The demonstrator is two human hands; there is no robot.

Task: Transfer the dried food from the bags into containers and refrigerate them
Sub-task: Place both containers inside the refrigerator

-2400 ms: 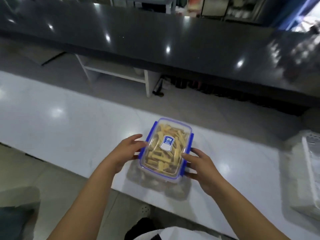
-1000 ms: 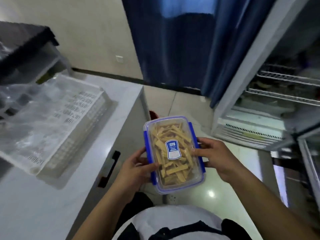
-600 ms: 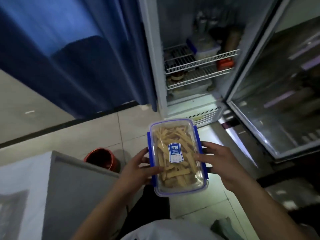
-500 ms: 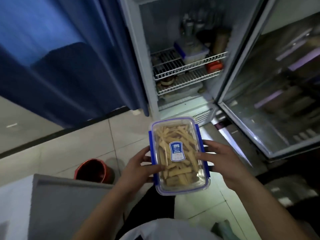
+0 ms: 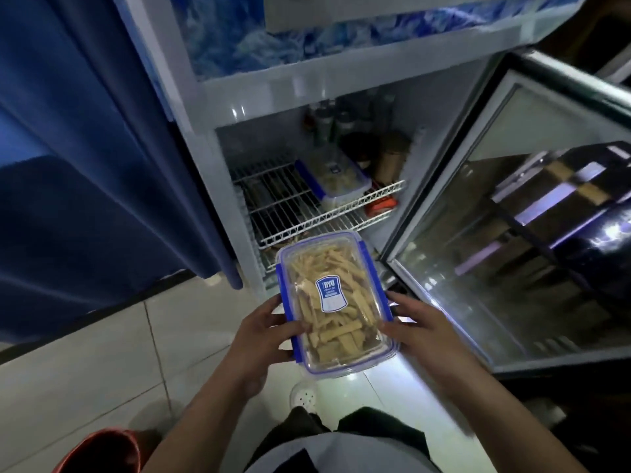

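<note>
Hands on either side of the container [image 5: 333, 303], and it sits dead centre of the head view, held up in the air above the tiled floor [image 5: 85, 363]. The left hand [image 5: 263, 334] grips the long edge at nine o'clock, thumb laid over the blue rim; the right hand [image 5: 421, 331] clamps the edge at three o'clock, fingers wrapped along the side. The lid is on, blue clips [image 5: 370, 268] down along both long sides, a blue-and-white label [image 5: 329, 293] stuck on the middle of the lid. Through the clear plastic, pale yellow strips of dried food [image 5: 336, 331] fill it nearly to the top.

Up at twelve o'clock from the container, the fridge [image 5: 218, 186] stands open. Its wire shelf [image 5: 290, 206] carries a second container [image 5: 336, 180] of the same kind, clear with blue trim, toward the right half of the shelf. Behind that one, bottles and jars stand in the dim back; too dark to tell them apart. Below the shelf, something red-orange [image 5: 380, 206] peeks out on the right.

Over at three o'clock, the glass door [image 5: 512, 240] swings wide open, reflections all across it. At nine to ten o'clock, a dark blue curtain [image 5: 85, 165] hangs down to the floor. Down at seven o'clock, a red bucket [image 5: 99, 452] shows at the frame's edge.
</note>
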